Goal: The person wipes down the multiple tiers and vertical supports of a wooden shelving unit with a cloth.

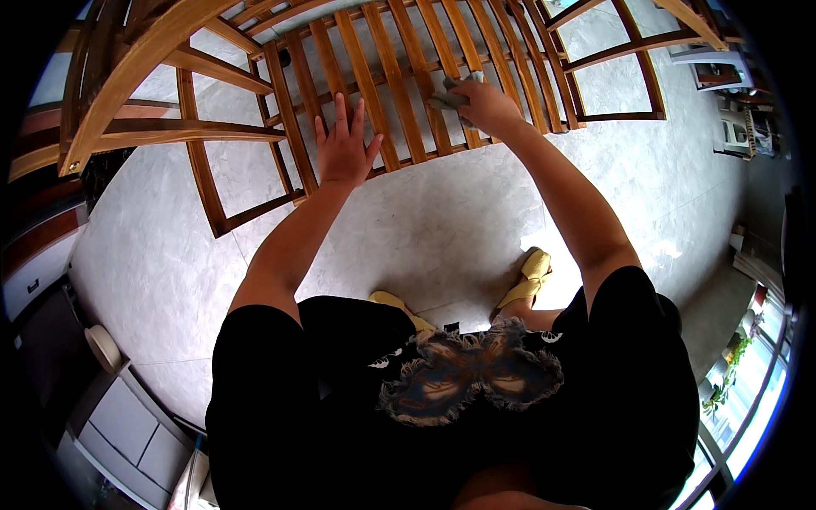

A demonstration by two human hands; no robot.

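A slatted wooden bench seat (400,89) of varnished brown wood spans the top of the view, with wooden armrest frames at both ends. My right hand (488,109) grips a crumpled grey cloth (454,95) against the slats, right of the middle. Farther left, my left hand (346,145) lies palm down near the front edge of the slats, its fingers spread and nothing held. Part of the cloth is hidden under my right hand.
Grey tiled floor (433,223) shows under and before the bench. Yellow slippers (532,277) are on my feet. At the lower left stands a grey cabinet (124,421); potted plants (733,363) line a window at the right. A curved wooden armrest (146,70) juts out at the upper left.
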